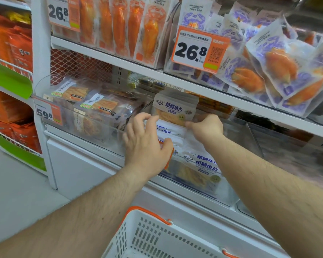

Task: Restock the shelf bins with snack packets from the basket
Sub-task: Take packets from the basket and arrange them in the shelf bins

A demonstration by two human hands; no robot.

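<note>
A clear shelf bin point(198, 190) on the lower shelf holds several white cod-slice packets with blue print point(205, 164). One of these packets point(175, 107) stands upright at the back of the bin. My right hand point(207, 128) pinches its lower edge. My left hand point(147, 144) rests with spread fingers on the front packets in the bin, thumb over an orange tag on the rim. The white basket with orange handles point(149, 237) sits low in front of the shelf; its inside is mostly out of view.
A neighbouring clear bin point(86, 116) to the left holds packets of yellow strips behind a 59.8 price tag point(45, 113). The upper shelf carries orange packets point(119, 25) and purple crab-print packets point(280, 67) behind a 26.8 tag point(196, 49). Orange bags point(11, 43) fill the left rack.
</note>
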